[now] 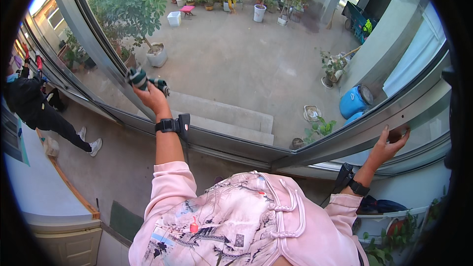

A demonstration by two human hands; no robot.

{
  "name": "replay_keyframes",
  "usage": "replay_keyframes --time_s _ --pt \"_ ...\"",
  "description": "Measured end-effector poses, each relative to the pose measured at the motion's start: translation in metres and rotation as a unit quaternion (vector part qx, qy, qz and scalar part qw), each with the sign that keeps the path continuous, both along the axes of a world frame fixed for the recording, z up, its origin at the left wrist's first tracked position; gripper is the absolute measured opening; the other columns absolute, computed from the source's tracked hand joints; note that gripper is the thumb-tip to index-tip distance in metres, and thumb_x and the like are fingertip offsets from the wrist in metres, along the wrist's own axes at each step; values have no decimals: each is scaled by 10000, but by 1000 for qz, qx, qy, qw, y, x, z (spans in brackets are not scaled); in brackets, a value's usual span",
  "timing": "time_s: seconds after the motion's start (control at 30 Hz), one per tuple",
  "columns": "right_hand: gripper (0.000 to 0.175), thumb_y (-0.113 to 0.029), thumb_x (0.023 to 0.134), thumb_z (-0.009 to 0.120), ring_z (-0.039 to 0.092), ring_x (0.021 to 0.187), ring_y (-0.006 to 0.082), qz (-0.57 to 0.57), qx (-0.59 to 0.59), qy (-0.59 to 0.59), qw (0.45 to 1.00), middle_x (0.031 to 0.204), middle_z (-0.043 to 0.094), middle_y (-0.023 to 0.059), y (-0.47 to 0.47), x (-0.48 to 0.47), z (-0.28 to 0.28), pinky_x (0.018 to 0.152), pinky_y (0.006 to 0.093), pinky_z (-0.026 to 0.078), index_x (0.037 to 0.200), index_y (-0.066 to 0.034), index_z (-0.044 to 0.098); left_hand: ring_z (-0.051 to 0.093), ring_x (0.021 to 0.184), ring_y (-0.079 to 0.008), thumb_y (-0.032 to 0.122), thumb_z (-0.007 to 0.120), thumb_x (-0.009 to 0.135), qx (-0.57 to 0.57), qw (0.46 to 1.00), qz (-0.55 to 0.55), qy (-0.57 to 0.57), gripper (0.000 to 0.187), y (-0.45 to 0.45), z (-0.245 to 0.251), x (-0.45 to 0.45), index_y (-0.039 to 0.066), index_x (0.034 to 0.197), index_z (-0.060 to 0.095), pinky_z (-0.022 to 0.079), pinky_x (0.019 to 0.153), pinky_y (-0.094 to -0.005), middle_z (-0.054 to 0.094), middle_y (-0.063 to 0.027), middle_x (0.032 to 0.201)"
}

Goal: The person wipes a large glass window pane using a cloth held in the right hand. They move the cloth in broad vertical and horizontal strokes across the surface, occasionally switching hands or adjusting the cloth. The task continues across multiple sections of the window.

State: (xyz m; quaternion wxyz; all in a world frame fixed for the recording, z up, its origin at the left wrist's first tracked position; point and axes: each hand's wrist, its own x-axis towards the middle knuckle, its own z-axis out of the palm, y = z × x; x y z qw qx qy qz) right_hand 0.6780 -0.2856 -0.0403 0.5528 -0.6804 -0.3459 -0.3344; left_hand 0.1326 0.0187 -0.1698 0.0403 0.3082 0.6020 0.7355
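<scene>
My left hand (152,98) grips a bunched dark green and white cloth (142,80) at the metal window frame (107,55) on the left. Part of the cloth hangs past the fingers over the glass pane. On the right, my right hand (388,147) is raised with its fingers apart, close to the glass beside the metal frame (369,129) of another panel. Nothing shows in it; whether the fingertips touch the pane I cannot tell. A dark strap with a device sits on each wrist.
Beyond the glass lie concrete steps (221,112), potted plants (157,54) and a blue plastic barrel (353,103). A person (40,107) in dark clothes stands at the windows far left, wearing red gloves. A white container (380,225) with plants is at lower right.
</scene>
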Motion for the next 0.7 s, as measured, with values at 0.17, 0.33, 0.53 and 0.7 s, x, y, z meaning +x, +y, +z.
replay_keyframes --time_s 0.17,0.33,0.53,0.7 --pt "738 -150 842 700 546 1138 310 -5 -1 -21 1000 1365 452 201 1 0 1 947 376 479 1463 -65 311 595 1105 -324 131 565 928 -132 978 2 -160 451 -12 -50 30 8 1337 419 453 947 -398 577 -200 1241" --pt "740 -134 842 696 539 1165 315 22 4 -4 1000 1373 446 202 0 -3 1 969 377 468 1466 -59 305 513 1213 -378 29 534 903 -54 994 -80 -42 578 -52 -37 90 -26 1432 307 384 1044 -430 467 -257 1361" --pt "757 -146 842 715 534 1171 311 26 -17 -4 1000 1391 425 197 -2 -4 -1 972 380 466 1468 -61 299 283 1335 -510 -16 553 797 91 947 -131 278 714 -101 5 171 11 1468 309 216 1117 -536 266 -339 1467" --pt "773 -155 841 732 525 1165 297 67 -22 11 997 1407 402 197 -6 -4 -1 986 385 445 1472 -65 294 323 1331 -468 19 576 832 200 854 -184 443 524 -130 30 236 162 1336 549 301 1059 -580 321 -303 1461"
